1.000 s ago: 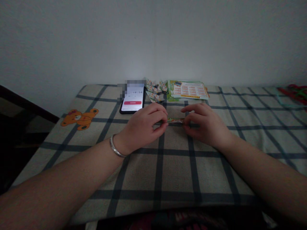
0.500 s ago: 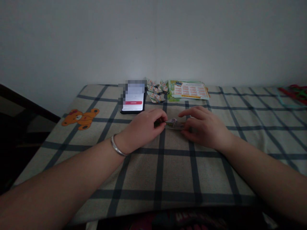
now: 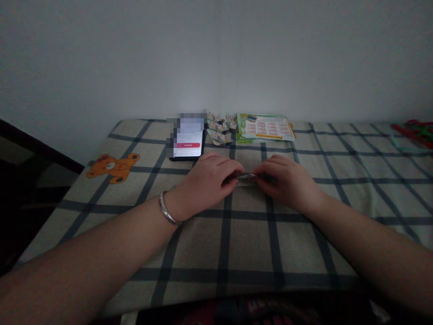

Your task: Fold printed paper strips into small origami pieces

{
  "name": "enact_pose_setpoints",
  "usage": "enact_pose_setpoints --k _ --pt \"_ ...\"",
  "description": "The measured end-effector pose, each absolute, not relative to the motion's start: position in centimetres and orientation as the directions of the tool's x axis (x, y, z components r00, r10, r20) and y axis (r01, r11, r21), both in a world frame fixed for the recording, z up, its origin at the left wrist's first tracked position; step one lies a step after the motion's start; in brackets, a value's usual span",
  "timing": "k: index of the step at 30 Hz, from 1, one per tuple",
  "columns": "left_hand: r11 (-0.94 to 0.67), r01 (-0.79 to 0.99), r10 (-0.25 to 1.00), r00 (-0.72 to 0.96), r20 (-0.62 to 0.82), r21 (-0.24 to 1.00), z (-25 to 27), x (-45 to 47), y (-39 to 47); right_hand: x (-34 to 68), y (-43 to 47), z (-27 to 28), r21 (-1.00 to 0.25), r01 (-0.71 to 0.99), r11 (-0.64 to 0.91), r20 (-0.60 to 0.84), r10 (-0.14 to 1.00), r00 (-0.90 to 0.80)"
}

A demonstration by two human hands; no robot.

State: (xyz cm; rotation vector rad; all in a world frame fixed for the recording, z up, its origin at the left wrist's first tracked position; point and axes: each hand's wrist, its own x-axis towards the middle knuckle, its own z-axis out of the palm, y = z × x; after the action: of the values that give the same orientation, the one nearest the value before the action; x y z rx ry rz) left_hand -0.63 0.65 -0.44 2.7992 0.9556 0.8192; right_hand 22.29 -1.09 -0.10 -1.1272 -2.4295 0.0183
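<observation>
A small folded piece of printed paper (image 3: pixel 246 177) is held just over the checked tablecloth, mostly covered by fingers. My left hand (image 3: pixel 213 178), with a silver bangle at the wrist, pinches its left end. On the opposite end, my right hand (image 3: pixel 284 180) closes thumb and fingertips. Beyond the hands lie several folded paper pieces (image 3: pixel 220 128) with a similar print. Beside them is a stack of printed sheets (image 3: pixel 269 127), the top one bearing orange blocks like a calendar.
A phone (image 3: pixel 188 140) with a lit, partly blurred screen lies left of the folded pieces. An orange bear cutout (image 3: pixel 113 167) is at the table's left. Red and green items (image 3: pixel 417 133) sit at the far right. A wall (image 3: pixel 216 58) rises behind the table.
My right hand's fingers have come down and closed on the paper's right end. My left hand has shifted slightly right, and less of the paper shows between the hands.
</observation>
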Motion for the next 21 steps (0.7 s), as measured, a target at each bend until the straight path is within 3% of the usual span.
enact_pose_setpoints --k 5,13,21 --pt "-0.729 0.618 0.674 0.575 0.464 0.294 -0.4 -0.9 0.8 22.4 -1.1 -0.1 -0.326 0.720 0.612 0.467 0.767 -0.441" --pt "-0.702 0.534 0.712 0.505 0.488 0.471 0.3 -0.5 0.1 22.2 -1.4 0.2 -0.372 0.720 0.586 0.481 0.785 -0.391" --pt "-0.746 0.509 0.666 0.556 0.497 0.430 0.2 0.0 -0.5 21.8 -2.3 1.3 -0.439 0.583 0.684 0.463 0.728 -0.506"
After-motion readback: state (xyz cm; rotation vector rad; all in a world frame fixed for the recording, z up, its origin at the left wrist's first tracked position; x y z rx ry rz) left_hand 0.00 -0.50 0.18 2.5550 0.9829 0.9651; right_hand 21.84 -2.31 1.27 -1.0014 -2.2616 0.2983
